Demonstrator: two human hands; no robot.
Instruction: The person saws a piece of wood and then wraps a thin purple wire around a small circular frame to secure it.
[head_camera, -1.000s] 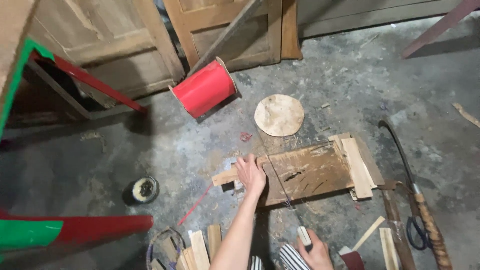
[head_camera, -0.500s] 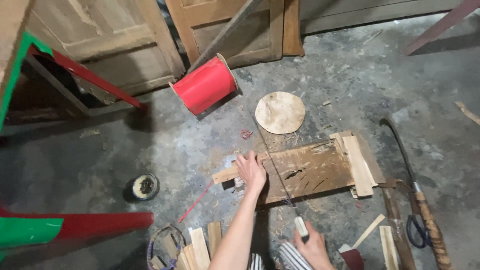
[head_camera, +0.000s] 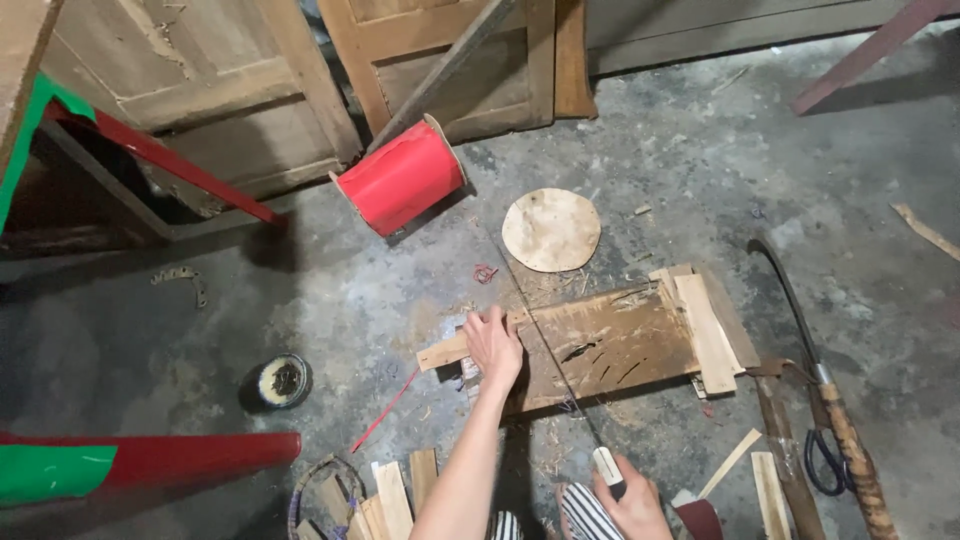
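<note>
My left hand (head_camera: 492, 345) presses down on a thin wooden strip (head_camera: 445, 351) that lies across a scarred wooden board (head_camera: 610, 340) on the concrete floor. My right hand (head_camera: 630, 500) grips the pale handle of a thin-bladed saw (head_camera: 545, 340). Its blade runs up and to the left over the strip, just right of my left fingers. At the board's right end rest several flat wooden slats (head_camera: 705, 325).
A red spool (head_camera: 402, 180) and a round wooden disc (head_camera: 551, 229) lie beyond the board. A curved blade with a wooden handle (head_camera: 820, 395) and scissors (head_camera: 826, 455) sit at right. Cut wood pieces (head_camera: 385, 500) lie near my arm. A small round tin (head_camera: 282, 380) is at left.
The saw has slid slightly along the strip, with my right hand shifting a little. My left hand stays pressed on the strip. The view has tilted slightly.
</note>
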